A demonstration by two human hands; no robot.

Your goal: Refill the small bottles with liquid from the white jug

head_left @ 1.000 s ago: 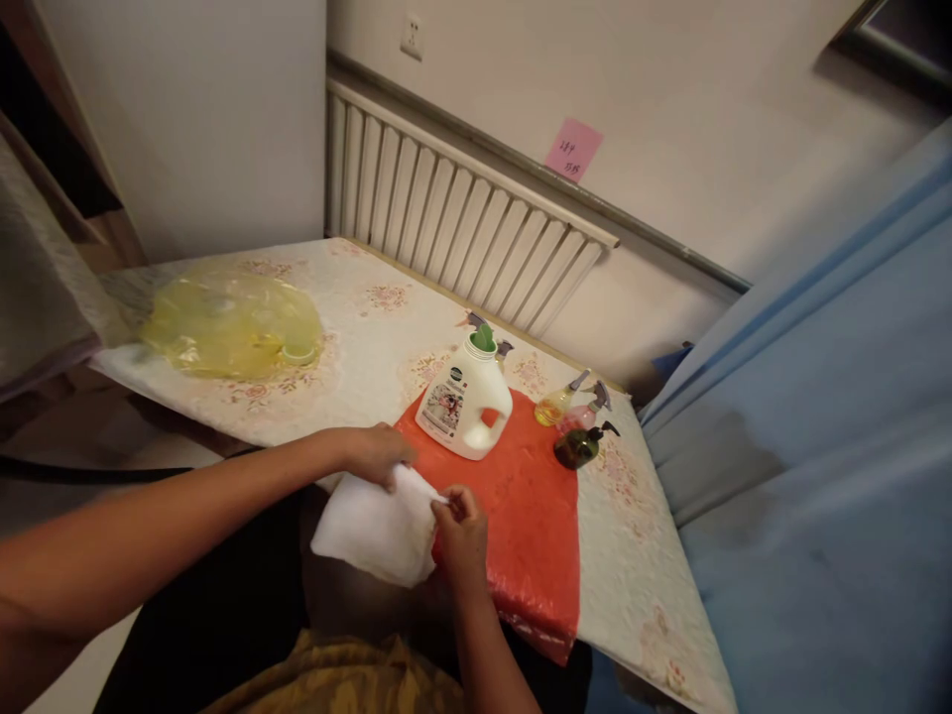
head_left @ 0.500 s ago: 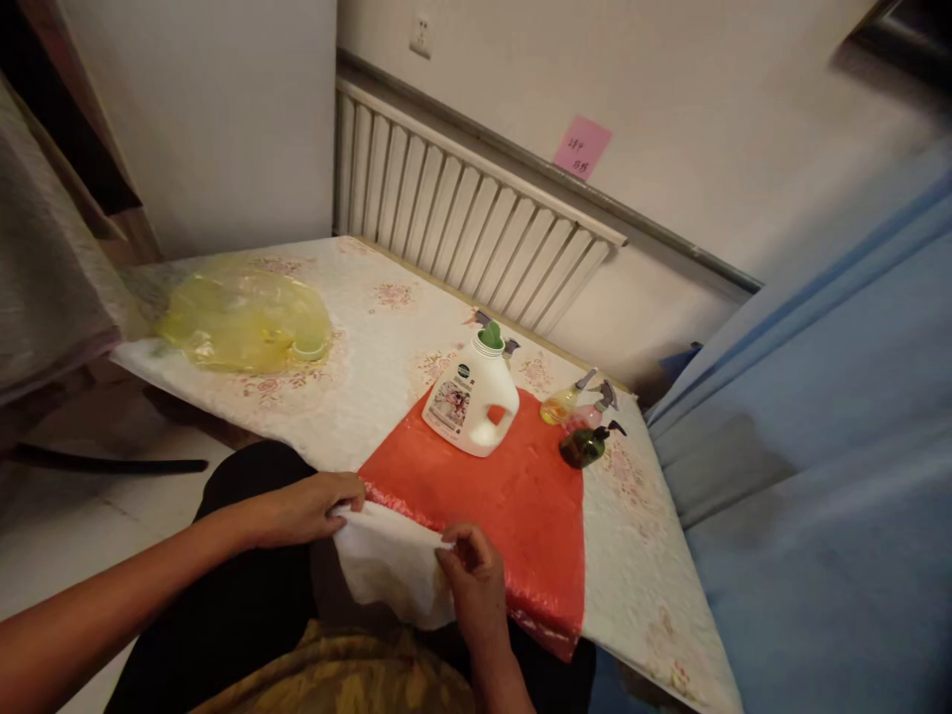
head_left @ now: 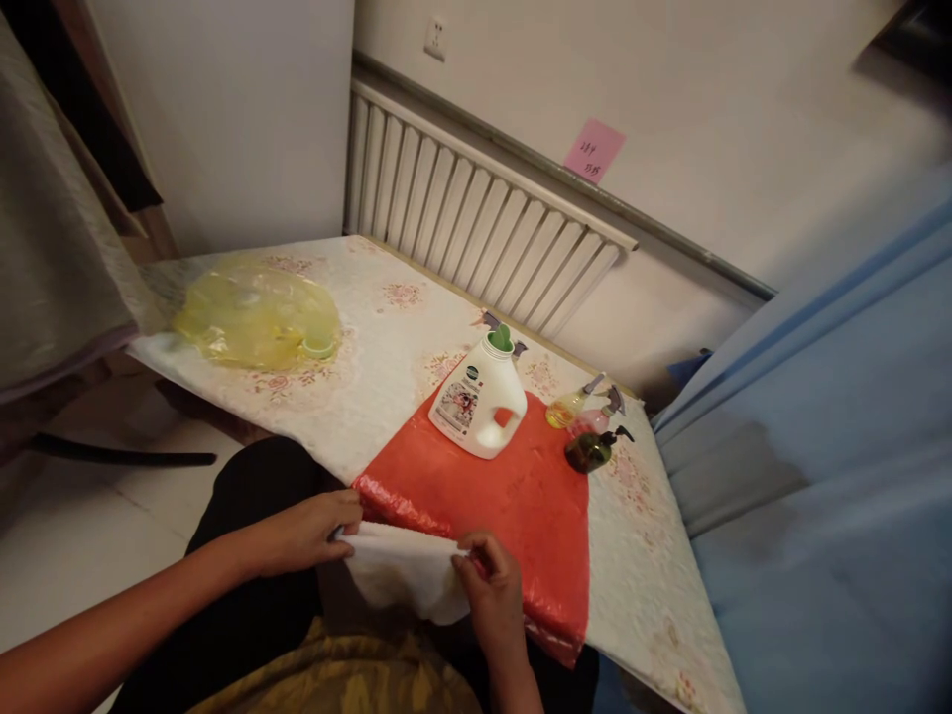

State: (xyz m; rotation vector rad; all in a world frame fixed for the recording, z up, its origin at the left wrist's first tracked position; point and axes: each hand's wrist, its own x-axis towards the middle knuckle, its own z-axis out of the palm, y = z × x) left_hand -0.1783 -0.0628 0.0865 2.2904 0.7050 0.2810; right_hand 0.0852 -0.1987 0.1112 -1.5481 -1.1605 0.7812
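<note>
Between my hands a white cloth (head_left: 406,570) hangs over my lap, its top edge stretched along the table's near side. My left hand (head_left: 319,531) pinches one top corner of it. At the other corner my right hand (head_left: 489,585) is closed on the cloth, thumb against fingers. Just beyond lies a red plastic sheet or bag (head_left: 483,506), flat on the table with its front edge drooping over. On its far part stands a white jug (head_left: 476,402) with a handle, a printed label and a green spout in its uncapped mouth.
Right of the jug stand a dark green pump bottle (head_left: 589,452) and small spray bottles (head_left: 569,407). A yellow plastic bag (head_left: 257,312) with a pale green cap (head_left: 319,346) lies on the flowered tablecloth (head_left: 372,347) at left. Behind are a radiator (head_left: 476,198) and blue curtain (head_left: 825,426).
The whole view has shifted slightly, so things sit a little farther right. Both hands are a bit lower, still gripping the cloth, and its top edge is nearly straight.
</note>
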